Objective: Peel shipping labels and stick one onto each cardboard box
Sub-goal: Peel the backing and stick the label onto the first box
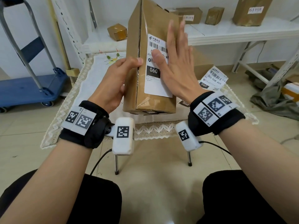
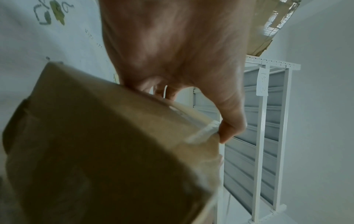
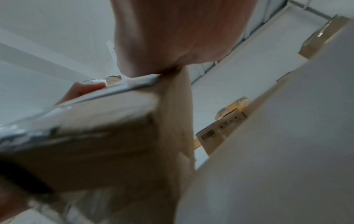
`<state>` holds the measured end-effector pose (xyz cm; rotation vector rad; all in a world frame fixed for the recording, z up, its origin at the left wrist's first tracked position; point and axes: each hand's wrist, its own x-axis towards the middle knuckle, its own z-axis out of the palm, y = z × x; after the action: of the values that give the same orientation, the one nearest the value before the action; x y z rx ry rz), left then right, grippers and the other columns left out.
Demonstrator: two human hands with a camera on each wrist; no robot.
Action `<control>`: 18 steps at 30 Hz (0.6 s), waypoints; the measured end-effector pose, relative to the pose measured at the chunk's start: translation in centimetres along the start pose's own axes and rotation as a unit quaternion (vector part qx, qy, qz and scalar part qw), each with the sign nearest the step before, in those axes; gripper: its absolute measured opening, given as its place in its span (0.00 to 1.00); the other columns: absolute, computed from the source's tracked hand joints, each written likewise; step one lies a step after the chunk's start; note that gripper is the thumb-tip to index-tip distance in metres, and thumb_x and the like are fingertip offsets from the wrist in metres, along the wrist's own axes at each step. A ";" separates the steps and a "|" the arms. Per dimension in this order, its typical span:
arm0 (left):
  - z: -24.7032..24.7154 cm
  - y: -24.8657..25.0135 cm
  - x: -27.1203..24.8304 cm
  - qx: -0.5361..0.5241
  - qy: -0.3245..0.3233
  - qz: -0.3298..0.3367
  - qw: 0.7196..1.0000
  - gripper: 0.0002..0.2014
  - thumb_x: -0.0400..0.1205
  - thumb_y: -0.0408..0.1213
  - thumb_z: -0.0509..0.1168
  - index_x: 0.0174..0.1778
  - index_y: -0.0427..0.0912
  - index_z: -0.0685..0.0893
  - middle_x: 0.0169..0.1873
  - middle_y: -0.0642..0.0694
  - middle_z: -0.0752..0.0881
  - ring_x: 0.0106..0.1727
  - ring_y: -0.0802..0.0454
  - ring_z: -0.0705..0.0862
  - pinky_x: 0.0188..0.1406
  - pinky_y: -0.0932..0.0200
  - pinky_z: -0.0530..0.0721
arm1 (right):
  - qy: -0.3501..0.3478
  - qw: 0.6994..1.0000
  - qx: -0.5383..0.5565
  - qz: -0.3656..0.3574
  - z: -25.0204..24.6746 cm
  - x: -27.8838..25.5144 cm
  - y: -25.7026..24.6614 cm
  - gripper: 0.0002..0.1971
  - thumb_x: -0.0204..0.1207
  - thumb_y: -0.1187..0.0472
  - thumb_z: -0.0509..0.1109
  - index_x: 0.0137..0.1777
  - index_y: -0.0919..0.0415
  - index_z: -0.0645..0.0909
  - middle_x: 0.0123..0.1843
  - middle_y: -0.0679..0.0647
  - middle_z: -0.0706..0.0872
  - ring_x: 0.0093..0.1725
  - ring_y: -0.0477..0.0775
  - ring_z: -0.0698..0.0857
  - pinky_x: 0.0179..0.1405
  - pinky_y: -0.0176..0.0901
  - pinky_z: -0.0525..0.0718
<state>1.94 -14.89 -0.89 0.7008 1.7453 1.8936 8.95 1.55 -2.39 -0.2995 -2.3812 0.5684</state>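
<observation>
A tall brown cardboard box [image 1: 142, 26] is held upright above a small table. My left hand [image 1: 118, 78] grips its left edge, thumb on the front corner; in the left wrist view the left hand [image 2: 178, 50] curls round the box [image 2: 107, 144]. A white shipping label [image 1: 153, 81] marked 060 is on the box's front face. My right hand [image 1: 176, 62] lies flat on that label with straight fingers, covering its right part. In the right wrist view the right palm [image 3: 182, 34] meets the blurred box [image 3: 91, 136]. Loose labels [image 1: 212, 80] lie on the table to the right.
A lace-edged white cloth [image 1: 90, 81] covers the small table. Behind stands a white shelf [image 1: 242, 31] with several brown boxes, some labelled [image 1: 252, 10]. A blue platform trolley [image 1: 27, 88] stands at the left. Bags and packages [image 1: 278, 97] lie on the floor at the right.
</observation>
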 end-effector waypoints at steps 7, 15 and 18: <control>-0.9 -0.2 0.1 0.004 0.018 0.002 1.000 0.27 0.73 0.53 0.70 0.66 0.44 0.83 0.52 0.49 0.91 0.29 0.64 0.85 0.27 0.67 0.80 | 0.007 0.999 0.014 0.032 -0.3 0.0 0.7 0.42 0.85 0.32 0.44 0.90 0.54 0.33 0.90 0.58 0.29 0.90 0.61 0.35 0.86 0.72 0.36; -0.7 -0.1 0.1 0.002 0.008 0.003 1.000 0.40 0.66 0.55 0.75 0.73 0.39 0.82 0.50 0.48 0.92 0.32 0.61 0.88 0.30 0.67 0.84 | -0.003 1.000 0.009 0.003 0.3 -0.5 -0.6 0.39 0.88 0.36 0.47 0.90 0.53 0.36 0.90 0.58 0.31 0.90 0.62 0.36 0.87 0.70 0.37; -0.9 0.0 0.0 -0.007 0.026 0.005 1.000 0.39 0.67 0.54 0.75 0.72 0.37 0.81 0.49 0.48 0.90 0.24 0.66 0.84 0.21 0.72 0.78 | -0.010 0.999 0.027 0.046 0.4 -0.5 0.3 0.41 0.88 0.34 0.47 0.89 0.52 0.31 0.90 0.58 0.30 0.90 0.61 0.37 0.87 0.70 0.37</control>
<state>1.39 -15.59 -0.91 0.6625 1.7625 1.9453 9.08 1.51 -3.05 -0.3813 -2.3765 0.6802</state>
